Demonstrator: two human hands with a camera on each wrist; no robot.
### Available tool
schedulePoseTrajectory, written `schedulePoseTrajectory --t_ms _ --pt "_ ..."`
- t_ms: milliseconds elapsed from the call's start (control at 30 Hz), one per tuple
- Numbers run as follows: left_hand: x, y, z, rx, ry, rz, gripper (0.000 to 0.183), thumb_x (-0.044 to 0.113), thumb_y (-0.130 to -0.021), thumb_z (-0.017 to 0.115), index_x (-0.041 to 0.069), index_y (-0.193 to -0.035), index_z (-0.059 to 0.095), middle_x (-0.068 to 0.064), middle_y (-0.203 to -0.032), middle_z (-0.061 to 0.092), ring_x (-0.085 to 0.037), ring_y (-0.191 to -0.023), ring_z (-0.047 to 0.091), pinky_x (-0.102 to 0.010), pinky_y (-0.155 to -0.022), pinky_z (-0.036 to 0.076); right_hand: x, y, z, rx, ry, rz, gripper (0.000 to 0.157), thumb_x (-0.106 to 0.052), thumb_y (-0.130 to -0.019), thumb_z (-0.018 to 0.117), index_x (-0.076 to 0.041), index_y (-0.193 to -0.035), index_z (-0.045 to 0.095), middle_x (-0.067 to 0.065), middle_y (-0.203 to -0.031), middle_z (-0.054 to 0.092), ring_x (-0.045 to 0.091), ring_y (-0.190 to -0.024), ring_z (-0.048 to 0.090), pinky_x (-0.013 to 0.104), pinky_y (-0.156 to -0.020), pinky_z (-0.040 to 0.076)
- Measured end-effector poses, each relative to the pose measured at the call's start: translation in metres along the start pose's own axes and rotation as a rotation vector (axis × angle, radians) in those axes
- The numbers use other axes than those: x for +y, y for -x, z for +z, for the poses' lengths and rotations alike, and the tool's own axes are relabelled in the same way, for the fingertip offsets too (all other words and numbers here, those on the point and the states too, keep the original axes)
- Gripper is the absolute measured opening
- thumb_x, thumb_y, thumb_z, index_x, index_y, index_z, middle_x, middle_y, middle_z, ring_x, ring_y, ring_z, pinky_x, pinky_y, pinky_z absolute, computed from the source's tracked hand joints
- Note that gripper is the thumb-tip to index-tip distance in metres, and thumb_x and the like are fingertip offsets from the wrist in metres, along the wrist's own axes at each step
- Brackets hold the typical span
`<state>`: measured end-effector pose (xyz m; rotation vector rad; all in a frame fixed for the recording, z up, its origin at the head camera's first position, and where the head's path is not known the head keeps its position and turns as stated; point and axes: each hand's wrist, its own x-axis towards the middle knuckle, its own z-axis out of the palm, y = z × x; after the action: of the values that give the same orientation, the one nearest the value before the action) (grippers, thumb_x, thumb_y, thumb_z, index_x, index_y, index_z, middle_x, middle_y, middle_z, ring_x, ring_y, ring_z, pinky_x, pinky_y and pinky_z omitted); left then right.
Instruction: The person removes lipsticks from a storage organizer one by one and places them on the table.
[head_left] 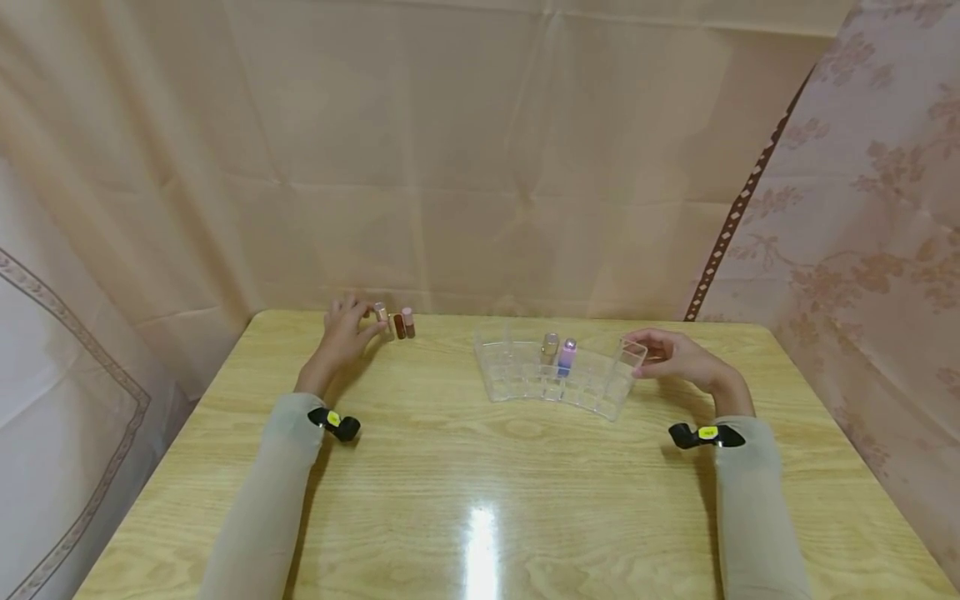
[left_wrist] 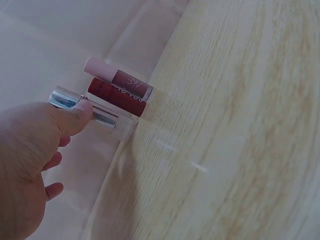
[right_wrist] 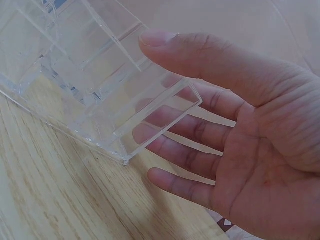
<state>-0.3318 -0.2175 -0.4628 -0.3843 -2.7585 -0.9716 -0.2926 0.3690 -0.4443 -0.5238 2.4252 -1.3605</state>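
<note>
At the far left of the table, my left hand [head_left: 348,332] pinches a shiny silver lipstick tube [left_wrist: 103,116] between thumb and fingers. Right beside it stand a dark red lip tube [left_wrist: 118,97] and a pink-capped lip gloss [left_wrist: 131,84], in a row. My right hand [head_left: 678,358] holds the right end of a clear plastic organizer [head_left: 525,385], thumb at the upper edge and fingers spread behind the end wall. Two tubes stand in the organizer's compartments: a gold-toned one [head_left: 550,348] and a pink-and-blue one [head_left: 567,357].
The wooden table [head_left: 420,467] runs back to a beige cloth [head_left: 465,167] hanging behind it. The upright tubes on the left stand close to that back edge. A patterned curtain [head_left: 862,250] hangs on the right side.
</note>
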Motion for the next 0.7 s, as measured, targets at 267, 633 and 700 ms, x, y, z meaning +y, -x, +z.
schedulePoseTrajectory --t_ms 267,633,700 --pt "0.0000 -0.0004 0.0007 0.006 -0.009 0.019 0.029 0.020 -0.100 0.066 -0.003 -0.118 0.063 -0.020 -0.124 0.051 -0.040 -0.119 0.036 -0.059 -0.102 0.024 0.0015 -0.0005 -0.0005 -0.009 -0.016 -0.009 0.064 -0.010 -0.089 0.077 0.002 -0.144 0.048 0.027 -0.138 0.057 0.016 -0.114 0.063 0.023 -0.089 0.053" --pt "-0.0017 -0.0015 0.0033 0.012 0.004 0.022 0.032 0.018 -0.099 0.067 -0.003 -0.123 0.062 -0.019 -0.122 0.052 -0.041 -0.122 0.036 -0.060 -0.104 0.023 -0.0009 0.0007 -0.0007 -0.001 -0.011 -0.013 0.063 -0.009 -0.089 0.077 0.003 -0.144 0.048 0.020 -0.135 0.061 0.016 -0.112 0.064 0.024 -0.088 0.054" --pt "-0.0019 -0.0019 0.0039 0.012 0.003 0.022 0.033 0.018 -0.099 0.067 -0.003 -0.123 0.062 -0.019 -0.122 0.052 -0.041 -0.123 0.036 -0.059 -0.104 0.023 -0.0007 0.0004 -0.0003 0.002 -0.014 -0.010 0.063 -0.008 -0.089 0.077 0.003 -0.143 0.048 0.018 -0.135 0.061 0.015 -0.112 0.065 0.024 -0.088 0.055"
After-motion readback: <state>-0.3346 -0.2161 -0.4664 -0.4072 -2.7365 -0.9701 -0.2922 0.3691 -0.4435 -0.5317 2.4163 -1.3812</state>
